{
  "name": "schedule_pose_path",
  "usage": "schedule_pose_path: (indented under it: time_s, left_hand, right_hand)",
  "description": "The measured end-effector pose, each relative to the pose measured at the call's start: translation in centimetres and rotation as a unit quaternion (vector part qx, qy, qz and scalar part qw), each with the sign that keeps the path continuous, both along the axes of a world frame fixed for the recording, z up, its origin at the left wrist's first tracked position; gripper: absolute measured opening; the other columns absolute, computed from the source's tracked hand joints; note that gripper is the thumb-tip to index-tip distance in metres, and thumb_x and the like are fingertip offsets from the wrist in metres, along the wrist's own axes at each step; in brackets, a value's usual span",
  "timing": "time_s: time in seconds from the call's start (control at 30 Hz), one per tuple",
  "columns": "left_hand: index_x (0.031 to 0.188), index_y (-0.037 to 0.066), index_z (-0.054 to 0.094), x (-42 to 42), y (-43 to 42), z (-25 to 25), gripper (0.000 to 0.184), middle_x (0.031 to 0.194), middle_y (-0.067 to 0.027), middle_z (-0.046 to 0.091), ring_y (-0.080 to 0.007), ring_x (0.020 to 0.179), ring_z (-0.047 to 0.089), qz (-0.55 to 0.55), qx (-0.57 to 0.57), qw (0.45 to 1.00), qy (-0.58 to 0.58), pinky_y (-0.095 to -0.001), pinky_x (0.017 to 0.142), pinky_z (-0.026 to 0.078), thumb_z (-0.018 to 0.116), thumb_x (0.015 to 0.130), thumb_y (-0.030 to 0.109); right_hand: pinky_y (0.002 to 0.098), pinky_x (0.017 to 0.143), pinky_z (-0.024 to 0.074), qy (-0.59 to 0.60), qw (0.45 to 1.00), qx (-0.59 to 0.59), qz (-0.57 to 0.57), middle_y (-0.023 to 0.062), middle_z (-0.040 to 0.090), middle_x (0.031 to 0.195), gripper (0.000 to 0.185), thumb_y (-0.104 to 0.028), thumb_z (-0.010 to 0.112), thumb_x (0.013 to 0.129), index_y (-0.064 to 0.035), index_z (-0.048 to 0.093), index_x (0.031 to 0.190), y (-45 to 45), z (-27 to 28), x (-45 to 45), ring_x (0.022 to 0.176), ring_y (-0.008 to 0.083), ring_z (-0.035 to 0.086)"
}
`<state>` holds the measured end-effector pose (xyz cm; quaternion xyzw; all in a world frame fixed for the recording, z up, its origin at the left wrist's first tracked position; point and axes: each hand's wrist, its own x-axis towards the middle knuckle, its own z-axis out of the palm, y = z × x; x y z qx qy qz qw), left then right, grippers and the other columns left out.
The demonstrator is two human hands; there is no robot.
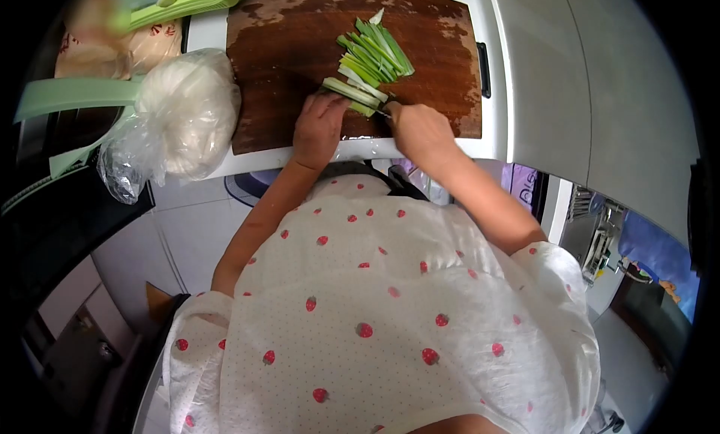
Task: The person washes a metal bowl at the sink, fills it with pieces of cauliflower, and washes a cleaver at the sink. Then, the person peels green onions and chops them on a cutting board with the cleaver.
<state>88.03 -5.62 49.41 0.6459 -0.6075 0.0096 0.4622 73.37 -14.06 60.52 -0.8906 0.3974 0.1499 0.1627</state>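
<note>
On the brown wooden cutting board (285,67) lie cut lengths of green onion (379,53), loosely bunched near the middle. Closer to me are paler green onion stalks (352,91), lying crosswise. My left hand (319,127) has its fingers curled and pressed on the left end of these stalks. At their right end my right hand (421,133) is closed around what looks like a knife (382,113). Only a thin bit of its blade shows, against the stalks; the handle is hidden in my fist.
A knotted clear plastic bag with something white inside (187,112) sits left of the board. Behind it are a green plastic basket (184,5) and a printed package (157,50). The board has a black handle (484,70) on its right, beside a grey panel (547,74).
</note>
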Motion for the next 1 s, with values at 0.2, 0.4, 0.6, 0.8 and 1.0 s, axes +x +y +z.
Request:
schedule_pose_path:
  time_s: [0.2, 0.4, 0.6, 0.8, 1.0]
  left_hand:
    - [0.09, 0.005, 0.066, -0.2, 0.4, 0.8, 0.017, 0.092, -0.0085, 0.058, -0.0266, 0.086, 0.055, -0.005, 0.04, 0.999, -0.008, -0.0336, 0.073, 0.049, 0.063, 0.074, 0.0]
    - [0.087, 0.005, 0.064, 0.0, -0.4, 0.3, 0.013, 0.093, -0.0086, 0.058, -0.027, 0.085, 0.055, -0.006, -0.008, 1.0, 0.008, -0.0334, 0.074, 0.048, 0.063, 0.074, 0.001]
    - [0.087, 0.004, 0.065, -0.1, -0.6, 0.3, 0.014, 0.091, -0.0088, 0.058, -0.0268, 0.085, 0.055, 0.002, 0.013, 1.0, 0.018, -0.0347, 0.076, 0.047, 0.067, 0.074, 0.001]
    - [0.087, 0.004, 0.065, -0.1, -0.7, 0.1, 0.013, 0.092, -0.0096, 0.059, -0.0277, 0.086, 0.056, 0.007, 0.013, 1.0, 0.02, -0.0355, 0.076, 0.047, 0.067, 0.074, 0.002]
    - [0.089, 0.005, 0.064, -0.1, -0.6, 0.3, 0.013, 0.095, -0.0094, 0.059, -0.028, 0.086, 0.055, 0.005, 0.035, 0.999, 0.012, -0.0351, 0.075, 0.048, 0.06, 0.077, 0.002]
  right_hand:
    - [0.0467, 0.072, 0.0475, -0.152, 0.981, 0.067, -0.102, 0.0249, 0.061, 0.078, 0.02, -0.019, 0.06, 0.083, -0.0005, 0.064, 0.09, -2.2, -1.6, -1.6, 0.08, 0.0409, 0.06]
    - [0.047, 0.069, 0.046, -0.162, 0.975, 0.077, -0.129, 0.0243, 0.06, 0.073, 0.02, -0.019, 0.058, 0.086, -0.0019, 0.064, 0.093, -1.3, 0.8, -3.1, 0.075, 0.0411, 0.06]
    - [0.0466, 0.067, 0.0477, -0.104, 0.991, 0.053, -0.063, 0.0234, 0.061, 0.072, 0.019, -0.019, 0.057, 0.086, -0.0032, 0.064, 0.095, 0.3, 2.8, -5.0, 0.072, 0.0405, 0.06]
    - [0.0466, 0.067, 0.0496, -0.064, 0.997, -0.017, -0.03, 0.0222, 0.062, 0.072, 0.019, -0.013, 0.056, 0.083, -0.0029, 0.062, 0.098, 1.3, 2.3, -5.5, 0.072, 0.0377, 0.063]
    - [0.0469, 0.065, 0.0501, -0.003, 1.0, -0.023, 0.01, 0.0247, 0.062, 0.072, 0.017, -0.001, 0.051, 0.076, 0.0002, 0.06, 0.091, 0.5, 1.4, -4.1, 0.073, 0.0384, 0.063]
